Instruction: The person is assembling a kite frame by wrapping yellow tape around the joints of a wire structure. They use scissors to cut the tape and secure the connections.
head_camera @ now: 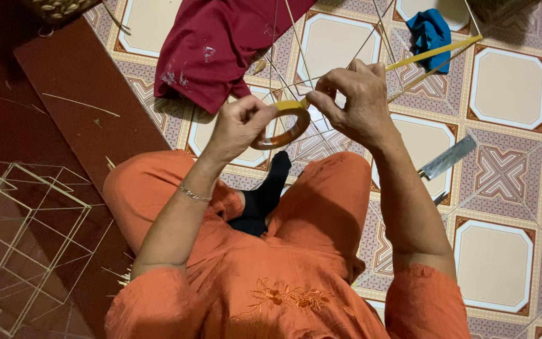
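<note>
Yellow-brown tape on a round roll (281, 127) is pinched in the curled fingers of the left hand (241, 125). Just at three o'clock, the right hand (354, 100) has its fingertips pressed together on the tape's loose end, at a joint of the thin bamboo-stick frame (321, 81). A flat steel blade (448, 157) lies at four o'clock, crumpled blue cloth (430, 32) at one, dark red cloth (221, 44) at eleven.

Patterned tile floor (509, 88), brown board (76, 81)

Yellow tape roll (281, 125), blue cloth (430, 32)
</note>
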